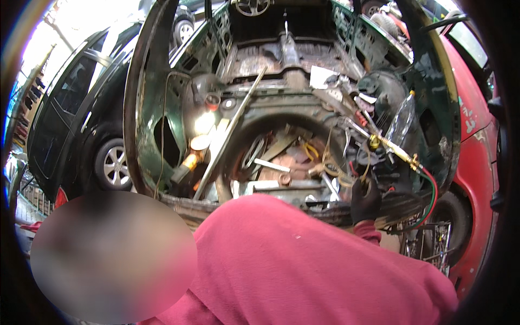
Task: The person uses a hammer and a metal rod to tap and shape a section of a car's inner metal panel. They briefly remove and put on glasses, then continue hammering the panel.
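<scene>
Neither of my own hands can be made out. A person in a pinkish-red top (pixel 303 254) fills the lower middle, close in front of me, and a blurred patch covers the lower left. From behind that top rises a black-gloved hand (pixel 366 201), its red cuff matching the top, so it appears to be that person's. Its fingers curl beside a loop of thin yellowish cord or wire; whether they hold it cannot be told. Past the glove lies a brass torch (pixel 398 151) with red and green hoses (pixel 433 189), resting across the right side of a stripped car's boot.
The spare-wheel well (pixel 227 157) holds several tools and scraps. A long metal strip (pixel 233 130) leans across the left side, by a lit lamp (pixel 205 123). A clear plastic bottle (pixel 402 116) lies at right. A black car (pixel 81 108) and red car (pixel 471 146) flank the shell.
</scene>
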